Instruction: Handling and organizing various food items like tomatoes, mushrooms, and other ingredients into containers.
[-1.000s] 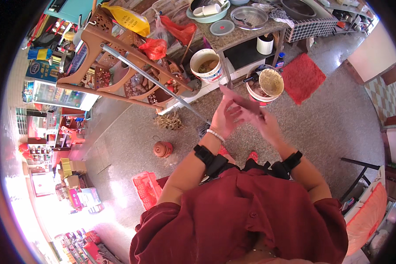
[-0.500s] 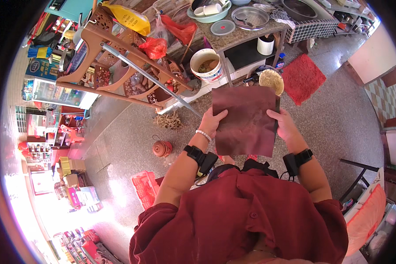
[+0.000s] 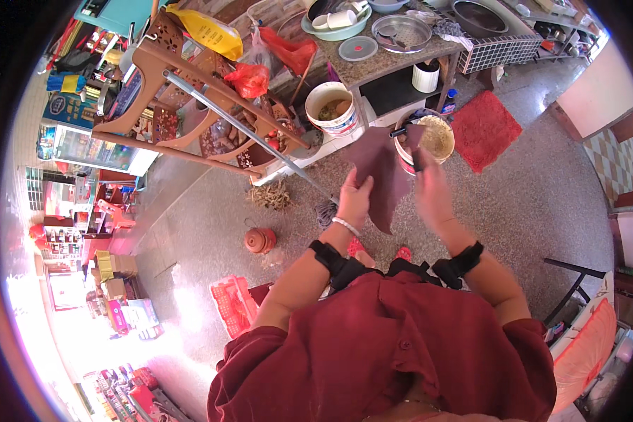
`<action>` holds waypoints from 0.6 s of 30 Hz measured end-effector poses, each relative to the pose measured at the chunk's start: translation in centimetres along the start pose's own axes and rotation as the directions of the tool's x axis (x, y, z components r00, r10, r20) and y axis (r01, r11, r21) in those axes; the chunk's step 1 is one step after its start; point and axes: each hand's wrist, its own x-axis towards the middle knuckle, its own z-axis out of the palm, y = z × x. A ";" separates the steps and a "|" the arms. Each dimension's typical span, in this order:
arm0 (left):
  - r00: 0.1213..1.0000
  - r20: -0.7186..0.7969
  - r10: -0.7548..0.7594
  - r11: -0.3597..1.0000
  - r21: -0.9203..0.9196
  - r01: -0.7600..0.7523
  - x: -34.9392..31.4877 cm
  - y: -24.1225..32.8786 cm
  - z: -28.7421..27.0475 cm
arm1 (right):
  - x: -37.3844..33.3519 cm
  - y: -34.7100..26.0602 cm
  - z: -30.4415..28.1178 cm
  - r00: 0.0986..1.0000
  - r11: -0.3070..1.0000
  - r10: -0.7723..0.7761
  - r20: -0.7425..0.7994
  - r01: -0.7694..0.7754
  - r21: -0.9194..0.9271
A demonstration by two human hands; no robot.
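Note:
A thin maroon sheet, bent and partly folded, hangs in front of me above the floor. My left hand is closed on its left side, thumb on the near face. My right hand is blurred by motion at the sheet's upper right part, fingers curled there around a dark strip I cannot clearly make out. Just beyond the sheet stands a bucket with a pale, crusted inside and a black-handled thing at its rim.
A white bucket stands by the counter. A metal pole leans across a brown shelf rack. On the floor are a red mat, a reddish-brown lidded pot and a red plastic basket.
The sheet was spread flat between both hands and is now bent and narrower. My hands have come closer together, the left moving right. More of the bucket behind shows.

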 end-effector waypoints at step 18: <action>0.949 0.245 -0.200 0.872 -0.397 0.286 -1.6 4.2 -0.5 | 1.0 0.8 -0.8 0.975 0.998 0.058 -0.216 -0.054 0.023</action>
